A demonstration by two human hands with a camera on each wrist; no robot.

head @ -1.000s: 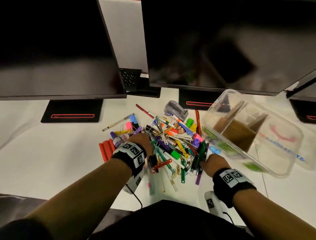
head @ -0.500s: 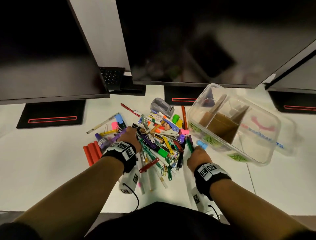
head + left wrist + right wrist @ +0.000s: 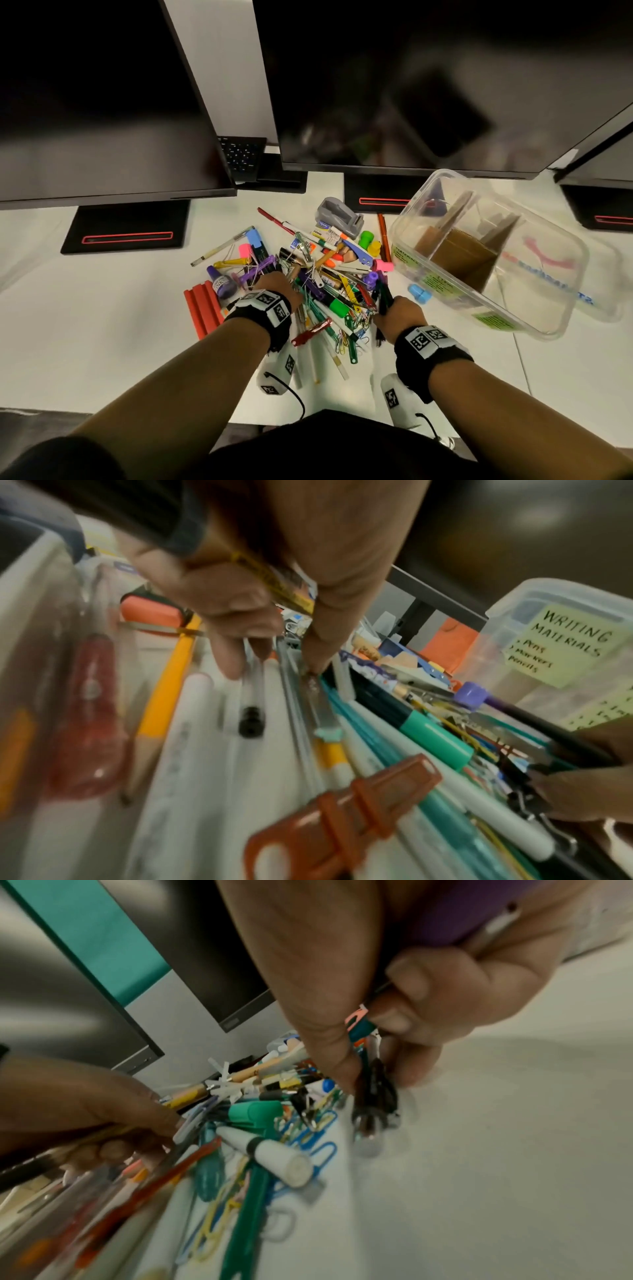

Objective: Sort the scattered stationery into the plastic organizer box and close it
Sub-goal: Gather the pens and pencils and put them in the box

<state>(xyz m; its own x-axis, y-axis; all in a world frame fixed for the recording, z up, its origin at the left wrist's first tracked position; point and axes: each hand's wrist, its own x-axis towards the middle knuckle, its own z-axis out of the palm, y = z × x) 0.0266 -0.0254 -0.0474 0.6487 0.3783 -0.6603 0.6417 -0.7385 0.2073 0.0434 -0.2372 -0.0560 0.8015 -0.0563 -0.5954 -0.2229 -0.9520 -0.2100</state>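
Note:
A heap of pens, markers, pencils and paper clips lies mid-table. My left hand digs into its left side; in the left wrist view this hand keeps a yellow pencil in the palm while its fingertips pinch at pens. At the heap's right edge my right hand grips a bundle of dark and green pens, tips down on the table. The clear organizer box sits open and tilted at the right, with cardboard dividers and a "Writing materials" label.
Three dark monitors on black stands overhang the back of the white table. A grey tape dispenser and a keyboard sit behind the heap, red sticks left of it. A blue cap lies by the box.
My right hand has closed round pens at the heap's right edge and raised them. The left hand stays in the heap's left side. The head view has shifted.

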